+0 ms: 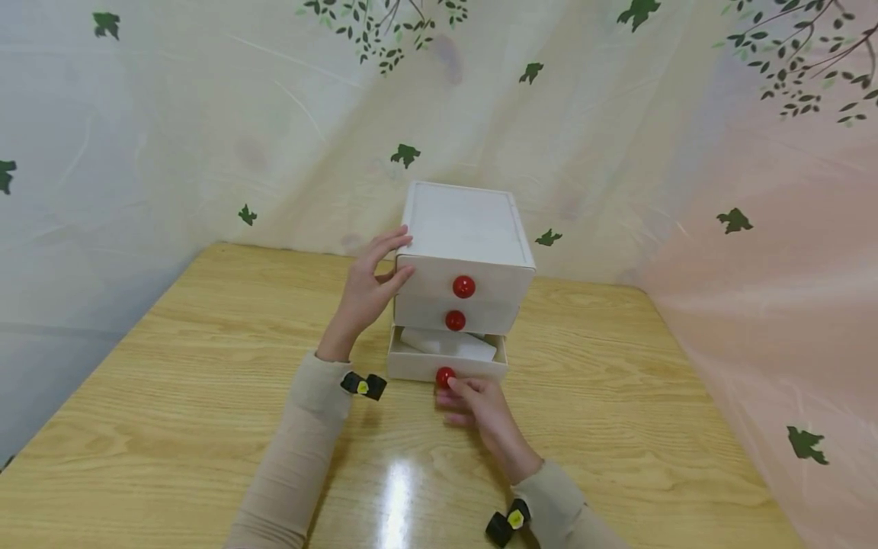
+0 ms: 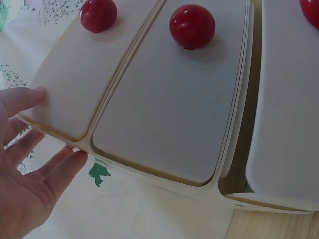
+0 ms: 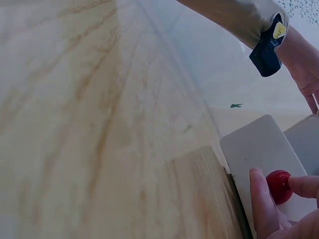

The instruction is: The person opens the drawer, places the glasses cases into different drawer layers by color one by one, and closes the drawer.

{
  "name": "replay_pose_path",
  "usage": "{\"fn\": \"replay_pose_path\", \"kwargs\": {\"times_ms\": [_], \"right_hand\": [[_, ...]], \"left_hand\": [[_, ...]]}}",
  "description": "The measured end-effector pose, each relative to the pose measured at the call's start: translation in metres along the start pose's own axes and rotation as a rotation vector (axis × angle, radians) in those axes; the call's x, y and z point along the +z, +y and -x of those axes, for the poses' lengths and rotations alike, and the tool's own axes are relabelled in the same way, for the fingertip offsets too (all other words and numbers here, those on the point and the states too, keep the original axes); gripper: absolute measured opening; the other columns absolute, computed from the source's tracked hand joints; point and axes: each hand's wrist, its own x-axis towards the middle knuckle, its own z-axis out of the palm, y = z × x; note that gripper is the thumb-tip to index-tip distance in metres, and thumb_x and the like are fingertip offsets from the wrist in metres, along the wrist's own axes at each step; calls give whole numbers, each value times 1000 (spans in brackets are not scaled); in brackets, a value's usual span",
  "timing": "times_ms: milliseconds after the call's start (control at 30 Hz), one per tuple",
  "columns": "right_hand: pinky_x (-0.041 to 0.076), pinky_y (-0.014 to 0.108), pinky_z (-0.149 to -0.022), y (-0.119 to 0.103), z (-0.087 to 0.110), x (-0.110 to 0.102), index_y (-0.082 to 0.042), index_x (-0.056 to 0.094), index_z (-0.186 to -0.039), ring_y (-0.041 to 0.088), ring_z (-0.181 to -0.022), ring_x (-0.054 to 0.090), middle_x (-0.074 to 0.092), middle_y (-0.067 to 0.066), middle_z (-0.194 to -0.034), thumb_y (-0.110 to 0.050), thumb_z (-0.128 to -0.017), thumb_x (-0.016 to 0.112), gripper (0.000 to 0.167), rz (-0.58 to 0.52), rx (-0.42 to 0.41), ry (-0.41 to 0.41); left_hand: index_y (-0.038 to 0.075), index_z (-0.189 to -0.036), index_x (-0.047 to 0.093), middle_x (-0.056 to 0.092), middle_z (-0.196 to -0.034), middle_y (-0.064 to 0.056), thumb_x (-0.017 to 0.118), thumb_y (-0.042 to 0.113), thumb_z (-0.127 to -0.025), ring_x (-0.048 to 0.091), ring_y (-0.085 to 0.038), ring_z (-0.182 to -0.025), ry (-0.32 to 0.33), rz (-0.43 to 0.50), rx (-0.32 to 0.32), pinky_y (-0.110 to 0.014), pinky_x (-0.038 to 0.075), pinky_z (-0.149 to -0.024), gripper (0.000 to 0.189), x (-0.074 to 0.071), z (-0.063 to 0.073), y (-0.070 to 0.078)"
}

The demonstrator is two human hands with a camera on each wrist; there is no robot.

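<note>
A white three-drawer unit [image 1: 466,221] with red knobs stands on the table. My left hand [image 1: 366,286] holds its upper left corner, thumb on the top drawer's front and fingers along the side. In the left wrist view, that thumb [image 2: 27,99] lies left of the top knob [image 2: 98,15]. The bottom drawer [image 1: 414,366] is pulled partway out, with a white, flat-sided object [image 1: 446,345] inside. My right hand [image 1: 483,408] pinches the bottom drawer's red knob [image 3: 279,186] between thumb and finger. The upper two drawers are closed.
The wood-grain table [image 1: 617,427] extends around the unit. Behind it hangs a pale curtain [image 1: 288,137] with green leaf prints, which also runs along the sides. Black wrist devices [image 1: 363,386] sit at both sleeve cuffs.
</note>
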Motion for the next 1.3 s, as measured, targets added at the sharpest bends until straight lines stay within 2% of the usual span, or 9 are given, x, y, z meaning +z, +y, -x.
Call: {"fn": "replay_pose_path", "kwargs": {"times_ms": [267, 533, 700, 1300], "right_hand": [[60, 27, -69, 1, -8, 4, 13, 58, -119, 17, -88, 73, 72, 21, -105, -13, -100, 52, 33, -84, 7, 9], [60, 26, -69, 0, -13, 6, 12, 57, -119, 16, -84, 72, 74, 11, -94, -12, -100, 51, 31, -178, 13, 37], [60, 26, -68, 1, -16, 8, 9, 57, -118, 14, -83, 72, 74, 9, -93, -12, -100, 52, 28, -228, 7, 63], [60, 26, -67, -2, -32, 13, 10, 56, -116, 12, -79, 71, 74, 11, -92, -11, -100, 52, 26, -299, -26, 130]], "left_hand": [[3, -131, 58, 47, -148, -10, 66, 8, -91, 49, -27, -131, -3, 2, -5, -48, 54, -90, 42, 0, 0, 0], [4, -131, 58, 47, -148, -9, 67, 8, -90, 50, -26, -131, -2, 1, -9, -48, 55, -90, 42, 1, 0, 0], [4, -132, 58, 47, -148, -8, 67, 9, -90, 49, -26, -131, 2, -5, -8, -48, 55, -90, 42, 0, 1, 1], [2, -131, 58, 48, -147, -10, 67, 7, -90, 49, -25, -131, 7, 5, 16, -47, 55, -88, 42, 1, -1, 0]]}}
